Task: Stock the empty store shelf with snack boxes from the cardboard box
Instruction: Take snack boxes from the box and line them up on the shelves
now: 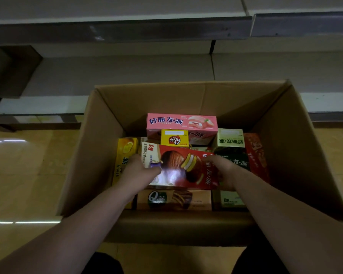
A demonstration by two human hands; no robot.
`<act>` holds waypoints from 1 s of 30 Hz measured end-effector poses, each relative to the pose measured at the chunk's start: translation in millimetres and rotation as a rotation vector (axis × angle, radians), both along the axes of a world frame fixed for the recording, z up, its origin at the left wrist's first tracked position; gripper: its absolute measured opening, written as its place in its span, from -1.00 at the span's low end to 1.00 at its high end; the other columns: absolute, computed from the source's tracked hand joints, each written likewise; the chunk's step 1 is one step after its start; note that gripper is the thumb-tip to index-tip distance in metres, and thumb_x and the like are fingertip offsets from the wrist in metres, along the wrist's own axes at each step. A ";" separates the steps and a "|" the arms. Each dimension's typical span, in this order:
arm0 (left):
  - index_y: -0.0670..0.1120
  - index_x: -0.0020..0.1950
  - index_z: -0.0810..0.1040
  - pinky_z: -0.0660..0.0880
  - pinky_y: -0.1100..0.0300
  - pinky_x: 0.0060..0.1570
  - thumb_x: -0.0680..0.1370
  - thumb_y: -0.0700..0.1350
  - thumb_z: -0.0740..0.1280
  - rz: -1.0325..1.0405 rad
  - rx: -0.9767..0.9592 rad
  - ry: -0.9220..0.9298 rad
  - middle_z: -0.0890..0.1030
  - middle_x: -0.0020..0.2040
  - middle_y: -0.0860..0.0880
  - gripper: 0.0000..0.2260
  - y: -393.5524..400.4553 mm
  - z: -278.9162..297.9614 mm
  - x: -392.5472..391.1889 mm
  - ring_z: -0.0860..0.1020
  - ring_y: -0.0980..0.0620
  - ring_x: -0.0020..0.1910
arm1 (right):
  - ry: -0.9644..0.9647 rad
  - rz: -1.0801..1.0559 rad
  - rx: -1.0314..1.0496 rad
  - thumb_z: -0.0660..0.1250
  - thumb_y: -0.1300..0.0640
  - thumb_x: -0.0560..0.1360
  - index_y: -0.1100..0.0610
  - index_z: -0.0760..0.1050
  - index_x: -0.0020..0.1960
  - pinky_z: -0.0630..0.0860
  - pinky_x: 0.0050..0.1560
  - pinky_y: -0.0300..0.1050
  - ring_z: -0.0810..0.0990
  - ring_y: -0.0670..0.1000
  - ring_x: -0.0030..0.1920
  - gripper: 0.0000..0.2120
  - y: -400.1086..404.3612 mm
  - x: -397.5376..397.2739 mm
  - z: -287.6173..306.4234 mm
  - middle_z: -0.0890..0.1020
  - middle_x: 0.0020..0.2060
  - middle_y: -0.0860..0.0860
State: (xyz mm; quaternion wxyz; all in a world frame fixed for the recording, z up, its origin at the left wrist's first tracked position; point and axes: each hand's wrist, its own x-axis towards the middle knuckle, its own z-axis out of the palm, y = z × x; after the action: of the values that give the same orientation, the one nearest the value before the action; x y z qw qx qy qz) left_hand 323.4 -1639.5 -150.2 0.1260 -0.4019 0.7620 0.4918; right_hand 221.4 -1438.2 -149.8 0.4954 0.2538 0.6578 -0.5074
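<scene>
A red snack box (pixel 183 168) lies tilted on top of the other boxes inside the open carton (pixel 99 139). The left hand (pixel 140 171) grips its left end, and the right hand (pixel 225 171) grips its right end. Behind it stands a pink box (pixel 181 121); a yellow box (pixel 124 155) leans at the left. The carton sits on the floor (pixel 28 165) below the bare shelf (pixel 117 66).

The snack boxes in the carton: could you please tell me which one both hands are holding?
The red box with the chocolate pie picture, lying on top in the middle; left hand and right hand grip its ends.
</scene>
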 end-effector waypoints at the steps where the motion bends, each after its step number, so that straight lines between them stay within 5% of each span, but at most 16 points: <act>1: -0.08 0.09 0.38 0.54 0.13 -0.12 0.45 -0.16 0.45 -0.036 -0.024 0.020 0.58 0.04 -0.08 -0.68 -0.1 0.7 1.0 0.59 -0.05 -0.02 | -0.008 -0.008 -0.002 0.30 0.08 0.55 0.14 0.41 0.00 0.49 -0.25 -0.04 0.55 0.10 -0.15 -0.86 0.3 -0.3 0.5 0.56 -0.13 0.14; 8: -0.03 0.07 0.31 0.51 0.18 -0.23 0.50 -0.10 0.42 0.013 0.072 0.063 0.57 -0.07 0.02 -0.69 -1.4 8.6 4.5 0.59 0.07 -0.13 | 0.038 -0.004 0.064 0.25 0.04 0.59 0.16 0.44 -0.14 0.45 -0.27 -0.06 0.51 0.07 -0.24 -0.78 -1.2 -4.0 8.1 0.53 -0.24 0.11; 12: -0.12 0.15 0.48 0.54 0.18 -0.34 0.49 0.00 0.44 0.322 0.401 -0.040 0.69 -0.16 -0.12 -0.67 -9.8 23.2 -9.8 0.67 -0.03 -0.29 | 0.102 0.113 0.093 0.26 0.02 0.60 0.13 0.47 -0.07 0.39 -0.33 -0.13 0.51 0.02 -0.23 -0.82 -3.2 -10.0 10.4 0.57 -0.17 0.10; 16: -0.16 0.06 0.59 0.58 0.08 -0.19 0.53 -0.04 0.38 0.235 0.550 -0.157 0.70 -0.18 -0.17 -0.78 -32.6 46.9 -14.0 0.65 -0.09 -0.22 | 0.194 0.231 0.157 0.37 -0.15 0.47 0.17 0.51 0.20 0.57 -0.08 -0.04 0.63 0.10 -0.05 -0.54 4.3 -19.5 14.3 0.65 -0.02 0.12; 18: -0.18 0.04 0.58 0.61 0.09 -0.22 0.54 -0.07 0.35 0.228 0.571 -0.118 0.70 -0.21 -0.16 -0.80 -42.3 61.0 -12.6 0.67 -0.07 -0.27 | 0.275 0.230 0.172 0.37 -0.18 0.46 0.16 0.51 0.21 0.53 -0.11 -0.04 0.60 0.10 0.02 -0.50 9.4 -26.8 27.1 0.63 0.04 0.10; 22: -0.15 0.05 0.57 0.63 0.11 -0.27 0.48 -0.13 0.35 0.332 0.633 0.220 0.71 -0.22 -0.11 -0.82 -47.0 88.5 -13.7 0.69 0.00 -0.31 | 0.401 -0.014 -0.111 0.41 -0.23 0.38 -0.01 0.58 0.14 0.41 0.24 0.20 0.50 0.12 0.23 -0.56 19.7 -43.8 67.5 0.56 0.21 0.03; 26: -0.11 0.05 0.65 0.63 0.01 -0.07 0.30 -0.10 0.52 0.398 0.844 0.558 0.70 0.03 -0.13 -0.66 -30.7 93.0 -18.2 0.69 -0.05 -0.03 | 0.363 -0.239 -0.449 0.40 -0.29 0.29 -0.15 0.34 0.42 0.57 -0.04 0.23 0.52 0.16 0.21 -0.27 21.1 -47.6 93.0 0.45 0.32 0.08; 28: -0.11 0.12 0.66 0.64 0.00 -0.09 0.10 -0.14 0.66 0.347 0.910 0.570 0.67 0.11 -0.14 -0.40 -19.9 83.7 -19.7 0.66 -0.08 0.05 | 0.309 -0.280 -0.595 0.38 -0.28 0.28 -0.16 0.29 0.43 0.57 0.01 0.28 0.60 0.18 0.17 -0.24 11.3 -40.6 91.6 0.51 0.28 0.13; 30: -0.12 0.34 0.48 0.63 -0.01 -0.09 0.21 -0.22 0.60 0.311 0.832 0.532 0.67 0.12 -0.13 -0.29 -9.6 75.9 -19.1 0.66 -0.08 0.05 | 0.297 -0.272 -0.648 0.38 -0.24 0.28 -0.08 0.35 0.38 0.57 0.03 0.27 0.64 0.16 0.13 -0.29 -3.1 -30.9 85.7 0.57 0.25 0.13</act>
State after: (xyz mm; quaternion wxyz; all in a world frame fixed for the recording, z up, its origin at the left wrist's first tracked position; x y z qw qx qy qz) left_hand 304.4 -1649.1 -74.3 0.0026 -0.2875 0.4390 0.8512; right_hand 190.4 -1441.3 -64.1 0.3772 0.0930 0.4883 -0.7814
